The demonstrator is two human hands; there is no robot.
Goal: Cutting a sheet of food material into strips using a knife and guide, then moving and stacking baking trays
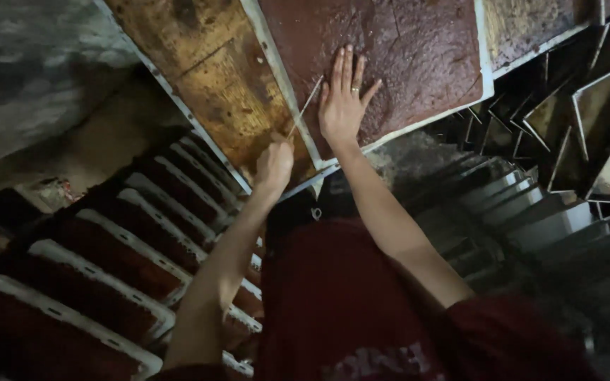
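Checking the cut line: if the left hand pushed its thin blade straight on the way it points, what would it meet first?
The left hand aims the blade along the tray rim beside the brown cake slab; likely more of that edge, though depth is unclear.

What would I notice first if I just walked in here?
The big brown sheet cake in its tray at the top, with the right hand pressed flat on it. Beside it, the left hand holds a thin blade along the cake's edge. Lower left, more trays of cake are stacked like stairs.
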